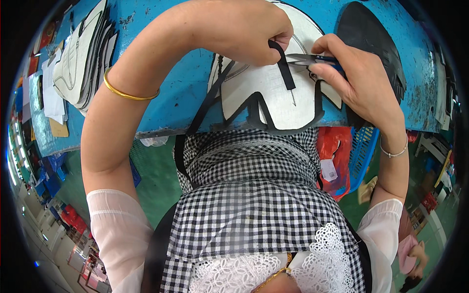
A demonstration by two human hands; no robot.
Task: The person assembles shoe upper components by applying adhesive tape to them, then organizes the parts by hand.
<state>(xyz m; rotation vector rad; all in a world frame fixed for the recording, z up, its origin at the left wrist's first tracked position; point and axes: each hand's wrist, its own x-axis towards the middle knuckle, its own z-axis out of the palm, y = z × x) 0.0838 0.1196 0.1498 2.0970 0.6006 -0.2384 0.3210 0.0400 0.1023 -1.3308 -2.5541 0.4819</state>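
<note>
My left hand [264, 36] is closed, its thumb and fingers pinching a narrow black strip [285, 73]. The strip hangs down over a white shoe-upper piece [293, 112] with black edges and a printed or stitched arrow line. From the right, my right hand [359, 73] grips a small pair of scissors [305, 60]. Their blades point left and lie right by the strip, close to my left fingertips. Whether the blades touch the strip I cannot tell. A longer black strip [207, 105] runs from under my left hand over the table's front edge.
On the blue table [171, 93], a stack of white and black cut pieces [80, 58] lies at the left. Several black pieces [373, 36] overlap at the right. Below the front edge, a blue basket [362, 151] holds a red plastic bag [334, 146]. Another person [413, 254] appears at the lower right.
</note>
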